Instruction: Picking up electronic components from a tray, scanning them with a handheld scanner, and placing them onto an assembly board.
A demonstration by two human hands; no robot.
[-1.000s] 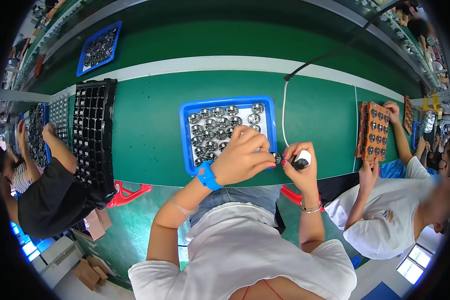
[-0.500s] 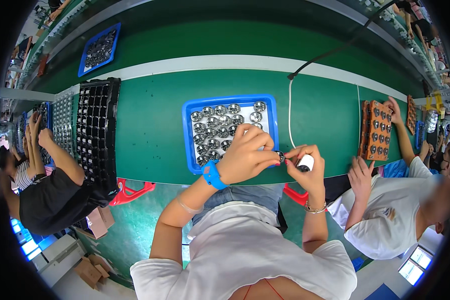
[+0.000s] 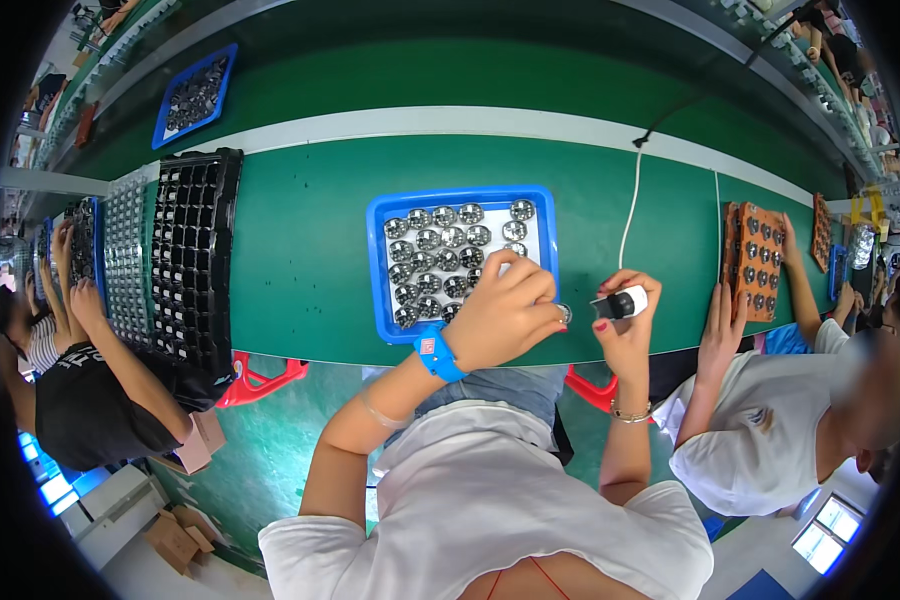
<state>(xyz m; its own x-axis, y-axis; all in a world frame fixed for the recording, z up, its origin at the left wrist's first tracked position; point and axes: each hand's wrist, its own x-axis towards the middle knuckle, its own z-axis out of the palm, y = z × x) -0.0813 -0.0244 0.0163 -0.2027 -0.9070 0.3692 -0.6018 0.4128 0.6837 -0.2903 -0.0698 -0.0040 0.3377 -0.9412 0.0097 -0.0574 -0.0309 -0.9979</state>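
A small round piece (image 3: 564,313), glossy and dark, is sitting at the fingertips of the left hand (image 3: 510,312), just beside the lower right part of the blue tray (image 3: 377,270). The left thumb and forefinger are pinching it; the other fingers are curling over the tray. The right hand (image 3: 625,325) is gripping a white device (image 3: 640,298) with a black end, thumb and fingers closing around it.

Compared with 0.5 seconds ago, the right hand is standing farther from the left, the black end is turning toward the piece, and the white cable (image 3: 629,215) is hanging farther right. The 2 hands are no longer meeting at the piece, so the handling seems to be pausing between contacts; whether the piece is altered, I cannot tell.

Inside the tray, similar round pieces (image 3: 452,236) are lying in rough rows on a white lining. Farther out, a black compartment tray (image 3: 195,260) is standing to the left, and to the right a co-worker's hands are holding an orange board (image 3: 762,265) bearing round parts.

As for writing, the blue wristband (image 3: 438,352) is carrying a small pale square mark, too small to make out. Pale lettering is showing on the black shirt (image 3: 75,400) at the left, and a small print on the white shirt at the right (image 3: 760,416). No label is showing clearly on the device.
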